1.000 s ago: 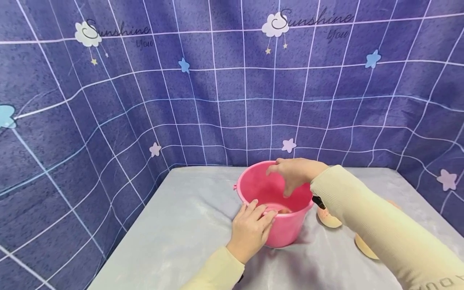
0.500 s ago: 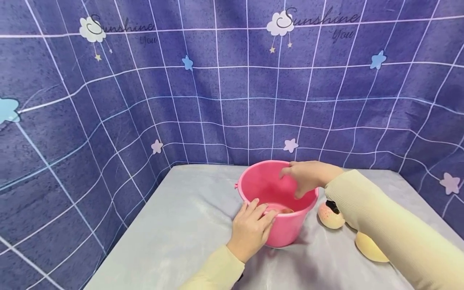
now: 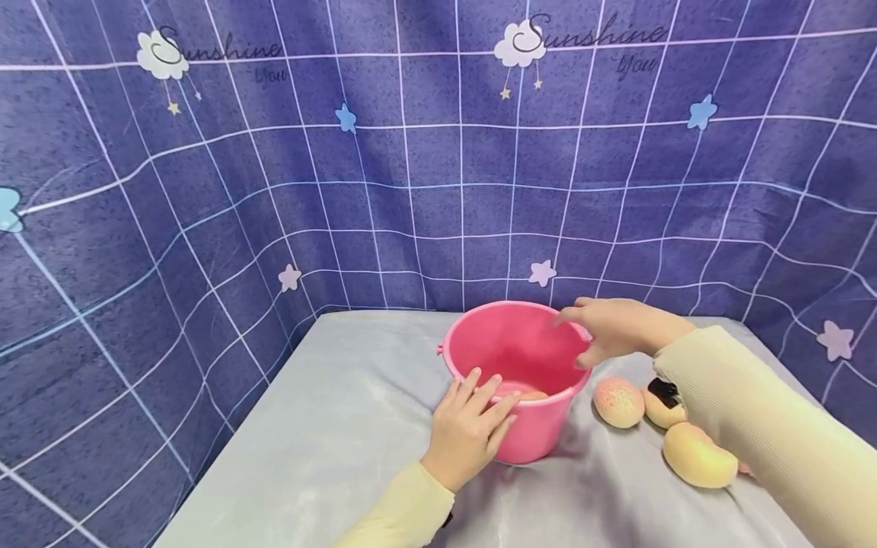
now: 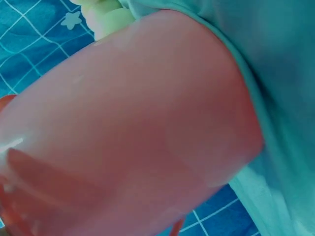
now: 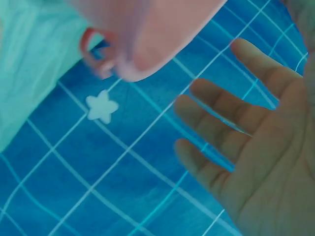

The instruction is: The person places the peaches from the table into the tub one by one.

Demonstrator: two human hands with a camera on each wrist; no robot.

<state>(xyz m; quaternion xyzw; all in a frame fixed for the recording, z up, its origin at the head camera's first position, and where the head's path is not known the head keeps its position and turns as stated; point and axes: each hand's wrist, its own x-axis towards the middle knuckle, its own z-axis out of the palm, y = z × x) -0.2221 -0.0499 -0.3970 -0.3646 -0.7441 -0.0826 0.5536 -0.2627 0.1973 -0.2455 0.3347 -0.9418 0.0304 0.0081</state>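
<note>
Withdrawing toward the 3 o'clock side of the pink bucket (image 3: 537,432), right hand (image 3: 620,329) spreads its fingers, empty; left hand (image 3: 466,434) grips the rim at 7. So the half-hidden item (image 3: 533,396) inside lies unheld; peach-like piece (image 3: 619,403) and yellow piece (image 3: 697,457) sit outside, around 4.

You've got a purple-blue grid-print curtain (image 3: 411,167) behind and both sides, stars (image 3: 346,118) and clouds (image 3: 521,47) on it; light grey, wrinkled cloth (image 3: 322,411) below.

Both arms (image 3: 760,434) outstretched, left fingers (image 3: 483,394) fanned, right fingers (image 5: 215,129) parted
</note>
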